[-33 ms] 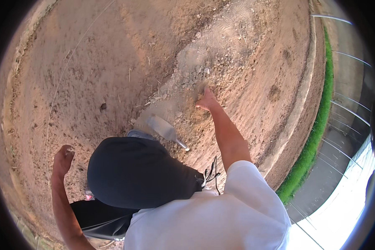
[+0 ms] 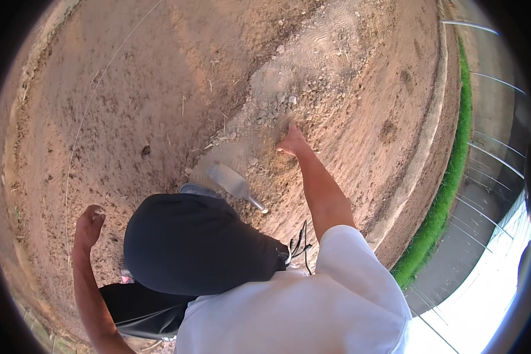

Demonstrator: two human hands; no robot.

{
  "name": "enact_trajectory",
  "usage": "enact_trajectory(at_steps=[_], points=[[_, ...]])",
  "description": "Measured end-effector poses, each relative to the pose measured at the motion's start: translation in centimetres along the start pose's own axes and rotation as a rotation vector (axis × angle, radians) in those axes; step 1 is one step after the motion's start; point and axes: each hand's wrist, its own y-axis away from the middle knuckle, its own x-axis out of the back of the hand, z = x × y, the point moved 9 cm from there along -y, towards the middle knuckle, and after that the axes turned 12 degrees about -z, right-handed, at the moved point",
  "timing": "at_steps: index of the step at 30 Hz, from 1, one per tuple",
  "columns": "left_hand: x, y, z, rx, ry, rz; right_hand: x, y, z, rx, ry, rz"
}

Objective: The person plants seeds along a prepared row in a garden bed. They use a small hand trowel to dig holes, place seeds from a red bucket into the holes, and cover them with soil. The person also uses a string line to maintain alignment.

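My right hand [image 2: 292, 140] reaches down to a strip of loose, crumbly soil and small stones [image 2: 283, 106]. Its fingertips blend into the dirt, so whether they grip anything is hidden. A dusty grey trowel [image 2: 230, 180] lies on the ground between that hand and my bent knee, its short handle pointing toward me. Out at the left, my left hand [image 2: 89, 227] hangs above the bare earth with its fingers curled in. A small pale spot shows at its fingertips, too small to name.
My dark-trousered knee [image 2: 189, 245] fills the lower middle, with a shoe [image 2: 199, 190] beside the trowel blade. A thin line [image 2: 87, 112] runs along the soil on the left. At the right are a low earth ridge [image 2: 433, 135], a green grass strip [image 2: 439, 227] and thin pale hoops [image 2: 495, 159].
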Motion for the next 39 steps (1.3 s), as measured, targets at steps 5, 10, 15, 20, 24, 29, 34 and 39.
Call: enact_trajectory(at_steps=[5, 10, 15, 20, 24, 29, 34, 39], points=[[0.4, -0.9, 1.5, -0.048, -0.014, 0.027, -0.9, -1.8, 4.1, 0.02, -0.221, -0.081], [0.3, 0.4, 1.0, 0.007, 0.031, -0.012, -1.9, 1.8, 3.5, 0.104, -0.862, -0.23], [0.0, -0.8, -0.4, -0.014, -0.028, -0.009, -0.5, 4.9, 2.9, 0.013, -1.136, -0.298], [-0.1, -1.0, 0.0, -0.024, 0.035, -0.008, -0.1, 5.5, 2.7, -0.004, -1.319, -0.288], [-0.1, -1.1, 0.1, -0.031, 0.038, -0.021, -0.1, 4.6, 3.7, 0.02, -1.336, -0.257], [0.1, -0.8, 0.0, -0.027, -0.007, -0.013, -0.5, 3.6, 4.5, 0.085, -1.357, -0.315], [0.1, -0.5, -0.5, -0.029, 0.025, -0.016, -0.2, 4.9, 2.5, 0.093, -1.339, -0.296], [-0.1, -1.1, -0.3, -0.049, 0.046, -0.015, -0.9, 4.2, 3.5, 0.068, -1.389, -0.313]])
